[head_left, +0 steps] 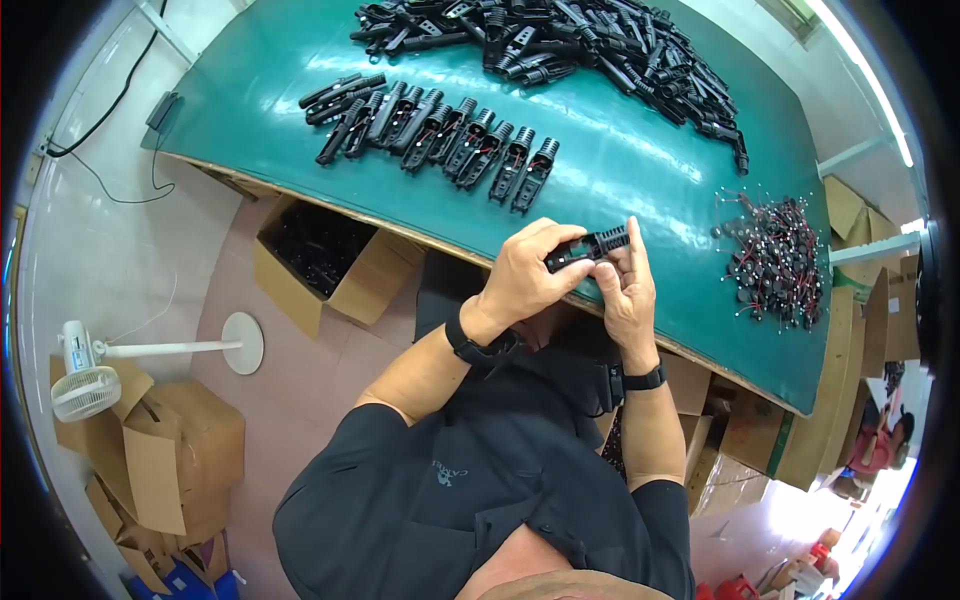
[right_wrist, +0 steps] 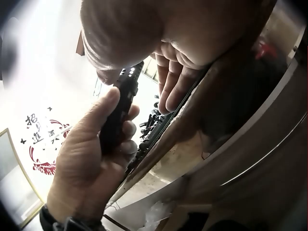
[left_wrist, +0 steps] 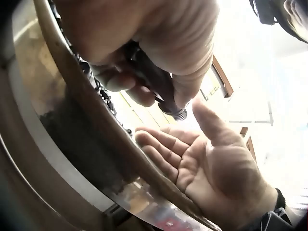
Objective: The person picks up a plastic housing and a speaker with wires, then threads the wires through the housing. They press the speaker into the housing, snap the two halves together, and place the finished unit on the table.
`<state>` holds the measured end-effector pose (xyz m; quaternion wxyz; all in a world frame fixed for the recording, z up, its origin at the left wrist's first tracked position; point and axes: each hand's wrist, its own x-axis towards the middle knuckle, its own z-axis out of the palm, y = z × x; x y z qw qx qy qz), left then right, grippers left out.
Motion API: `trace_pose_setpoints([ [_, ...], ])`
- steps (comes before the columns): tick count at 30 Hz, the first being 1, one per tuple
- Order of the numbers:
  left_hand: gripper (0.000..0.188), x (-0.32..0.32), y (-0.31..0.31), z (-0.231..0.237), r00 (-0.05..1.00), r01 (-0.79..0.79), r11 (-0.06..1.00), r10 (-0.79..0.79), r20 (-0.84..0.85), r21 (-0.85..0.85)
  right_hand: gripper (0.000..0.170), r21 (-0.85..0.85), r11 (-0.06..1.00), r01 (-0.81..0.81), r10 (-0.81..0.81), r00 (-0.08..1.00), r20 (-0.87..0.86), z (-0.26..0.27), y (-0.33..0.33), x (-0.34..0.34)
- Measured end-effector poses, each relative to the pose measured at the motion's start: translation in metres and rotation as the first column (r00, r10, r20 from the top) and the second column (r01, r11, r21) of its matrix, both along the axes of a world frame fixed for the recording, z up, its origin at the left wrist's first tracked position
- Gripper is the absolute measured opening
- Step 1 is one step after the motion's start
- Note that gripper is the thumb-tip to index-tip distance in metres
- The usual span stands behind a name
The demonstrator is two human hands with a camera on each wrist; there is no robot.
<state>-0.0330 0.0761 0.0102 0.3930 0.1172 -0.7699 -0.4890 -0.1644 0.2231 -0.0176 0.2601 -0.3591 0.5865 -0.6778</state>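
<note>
My left hand point(head_left: 535, 268) grips a black plastic handle shell point(head_left: 592, 246) with a ribbed neck, just above the table's near edge. The shell's hollow side shows in the head view, while the ribbed neck points toward my right hand point(head_left: 628, 300). That hand is palm up with its fingers extended beside the neck. In the right wrist view the right thumb point(right_wrist: 108, 76) is right at the shell's end. Farther back on the green table point(head_left: 640, 180) lies a row of similar black shells point(head_left: 487, 158), some with red wires showing inside.
A large heap of black shells point(head_left: 620, 60) covers the table's far side. At the right lies a pile of small round parts with red wires point(head_left: 775, 260). Below the table edge stands an open cardboard box point(head_left: 375, 275) of dark parts. A white fan point(head_left: 85, 385) stands left.
</note>
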Motion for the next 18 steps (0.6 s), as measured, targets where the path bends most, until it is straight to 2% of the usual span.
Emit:
trace_pose_setpoints([
  [3,0.037,0.017,-0.017,0.009,0.997,-0.072,0.996,0.072,-0.003,-0.061,0.074,0.062,0.998,0.012,-0.007,0.997,-0.074,0.003,0.003,0.005],
  [6,0.037,0.056,-0.071,0.023,0.933,-0.357,0.91,0.357,-0.036,-0.21,0.067,0.119,0.993,0.019,-0.003,0.99,-0.14,0.007,0.0,0.004],
  [9,0.038,0.104,-0.168,0.024,0.795,-0.587,0.756,0.606,-0.03,-0.289,0.056,0.161,0.986,0.037,0.006,0.966,-0.258,0.004,0.0,0.002],
  [11,0.04,0.134,-0.245,0.015,0.687,-0.673,0.611,0.725,-0.047,-0.417,0.053,0.166,0.986,0.032,0.014,0.963,-0.268,0.007,0.0,0.005],
  [14,0.042,0.164,-0.337,0.002,0.645,-0.685,0.598,0.763,0.034,-0.416,0.049,0.179,0.983,0.037,0.017,0.957,-0.29,0.014,0.0,0.006],
  [17,0.044,0.176,-0.404,-0.009,0.562,-0.678,0.603,0.794,0.232,-0.42,0.047,0.218,0.975,0.042,0.035,0.94,-0.339,0.02,-0.002,0.006],
  [18,0.044,0.179,-0.424,-0.015,0.566,-0.676,0.603,0.793,0.225,-0.425,0.047,0.21,0.977,0.047,0.028,0.94,-0.34,0.022,-0.001,0.007],
])
